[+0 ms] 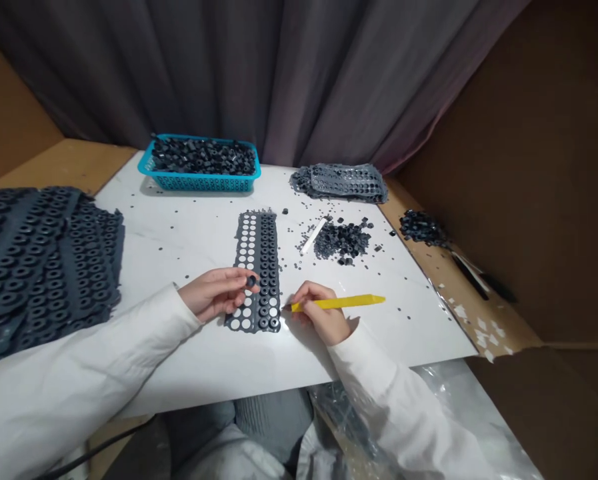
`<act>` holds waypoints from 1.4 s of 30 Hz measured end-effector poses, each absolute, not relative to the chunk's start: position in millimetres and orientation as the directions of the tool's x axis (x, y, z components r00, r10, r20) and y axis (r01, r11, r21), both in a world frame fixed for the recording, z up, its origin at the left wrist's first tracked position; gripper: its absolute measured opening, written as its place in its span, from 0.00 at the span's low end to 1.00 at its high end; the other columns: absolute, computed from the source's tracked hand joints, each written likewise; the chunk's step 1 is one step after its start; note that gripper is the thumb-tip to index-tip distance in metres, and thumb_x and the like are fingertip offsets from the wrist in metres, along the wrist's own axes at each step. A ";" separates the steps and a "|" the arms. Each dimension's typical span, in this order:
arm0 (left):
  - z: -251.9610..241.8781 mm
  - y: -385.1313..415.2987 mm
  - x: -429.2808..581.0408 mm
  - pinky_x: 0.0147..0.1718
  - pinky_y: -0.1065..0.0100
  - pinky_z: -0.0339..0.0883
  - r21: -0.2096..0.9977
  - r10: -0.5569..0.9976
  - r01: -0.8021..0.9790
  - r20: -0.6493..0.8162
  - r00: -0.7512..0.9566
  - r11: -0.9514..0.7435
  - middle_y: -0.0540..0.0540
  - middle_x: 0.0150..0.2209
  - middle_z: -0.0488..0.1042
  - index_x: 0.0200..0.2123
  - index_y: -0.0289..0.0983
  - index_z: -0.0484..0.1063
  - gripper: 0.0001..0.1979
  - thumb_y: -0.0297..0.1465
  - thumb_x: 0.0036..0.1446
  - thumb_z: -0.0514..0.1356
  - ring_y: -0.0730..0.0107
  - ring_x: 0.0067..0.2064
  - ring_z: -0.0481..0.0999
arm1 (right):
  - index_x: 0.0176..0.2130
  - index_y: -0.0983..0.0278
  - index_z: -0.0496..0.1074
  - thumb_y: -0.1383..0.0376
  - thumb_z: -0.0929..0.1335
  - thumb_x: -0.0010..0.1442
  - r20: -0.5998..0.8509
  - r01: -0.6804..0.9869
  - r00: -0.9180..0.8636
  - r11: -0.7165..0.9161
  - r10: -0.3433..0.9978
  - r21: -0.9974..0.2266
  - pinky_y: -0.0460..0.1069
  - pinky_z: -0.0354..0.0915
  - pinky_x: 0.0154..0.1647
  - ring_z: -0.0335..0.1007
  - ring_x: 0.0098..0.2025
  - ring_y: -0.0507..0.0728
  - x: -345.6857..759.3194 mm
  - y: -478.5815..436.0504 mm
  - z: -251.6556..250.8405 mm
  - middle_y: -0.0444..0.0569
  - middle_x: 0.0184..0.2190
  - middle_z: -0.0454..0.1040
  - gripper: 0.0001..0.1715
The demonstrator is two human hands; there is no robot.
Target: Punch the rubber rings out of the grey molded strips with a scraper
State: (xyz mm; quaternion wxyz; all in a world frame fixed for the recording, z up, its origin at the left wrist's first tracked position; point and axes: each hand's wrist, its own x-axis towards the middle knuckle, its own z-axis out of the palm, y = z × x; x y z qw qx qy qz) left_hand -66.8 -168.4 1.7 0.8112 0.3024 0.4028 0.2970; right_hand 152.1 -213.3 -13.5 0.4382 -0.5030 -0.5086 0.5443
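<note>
A dark grey rubber strip (267, 247) lies lengthwise on the white board (189, 233); its left columns are punched-out holes, its right columns still hold rings. My left hand (213, 293) rests on the strip's near left part, fingers pinched on a small dark ring (251, 281). My right hand (321, 313) sits just right of the strip, closed round a yellow stick tool (343, 303) whose tip points left at the strip's edge.
A blue basket (199, 181) full of dark rings stands at the back. Stacked grey strips lie at the left (39, 260) and back right (343, 181). A loose ring pile (343, 240), a white stick (313, 236), scattered bits and cardboard walls surround the board.
</note>
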 end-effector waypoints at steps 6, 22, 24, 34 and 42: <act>3.6 -174.3 -65.0 0.19 0.76 0.64 0.652 0.620 -0.210 -0.496 0.608 0.728 0.44 0.29 0.73 0.32 0.31 0.70 0.10 0.23 0.41 0.63 0.76 0.24 0.69 | 0.21 0.61 0.58 0.71 0.63 0.43 -0.064 0.192 -0.096 -0.044 0.993 -0.980 0.43 0.52 0.15 0.57 0.14 0.48 154.2 -226.8 -14.8 0.40 0.13 0.67 0.07; 1.2 -194.1 -36.8 0.40 0.64 0.63 0.486 0.532 0.435 0.075 0.844 -0.758 0.42 0.37 0.69 0.39 0.34 0.71 0.09 0.29 0.58 0.53 0.63 0.40 0.67 | 0.18 0.63 0.56 0.71 0.63 0.45 0.107 0.395 -0.177 0.171 0.978 -0.903 0.43 0.46 0.18 0.47 0.17 0.46 150.0 -231.4 -14.9 0.37 0.13 0.54 0.11; 2.2 -194.3 -33.6 0.38 0.65 0.64 0.409 0.506 0.441 0.061 0.860 -0.799 0.43 0.36 0.70 0.36 0.34 0.71 0.09 0.29 0.60 0.52 0.65 0.38 0.67 | 0.17 0.63 0.55 0.71 0.63 0.46 0.107 0.408 -0.184 0.175 0.977 -0.896 0.43 0.46 0.19 0.47 0.17 0.46 149.7 -231.3 -14.7 0.37 0.13 0.53 0.12; -1.3 -193.8 -39.9 0.35 0.71 0.63 0.664 0.659 0.378 0.233 0.715 -0.645 0.46 0.32 0.73 0.33 0.35 0.71 0.10 0.28 0.61 0.51 0.71 0.34 0.70 | 0.17 0.63 0.54 0.71 0.62 0.48 0.088 0.432 -0.200 0.168 0.976 -0.886 0.44 0.47 0.20 0.48 0.18 0.47 148.4 -231.1 -19.5 0.37 0.13 0.52 0.13; 6.0 -177.9 -42.6 0.18 0.75 0.50 0.926 0.797 0.024 -0.336 0.502 0.376 0.47 0.26 0.71 0.33 0.33 0.72 0.14 0.38 0.49 0.63 0.80 0.20 0.58 | 0.20 0.63 0.60 0.71 0.63 0.46 0.007 0.270 -0.148 0.047 0.989 -0.962 0.43 0.53 0.20 0.57 0.19 0.48 150.1 -230.6 -15.4 0.40 0.16 0.63 0.07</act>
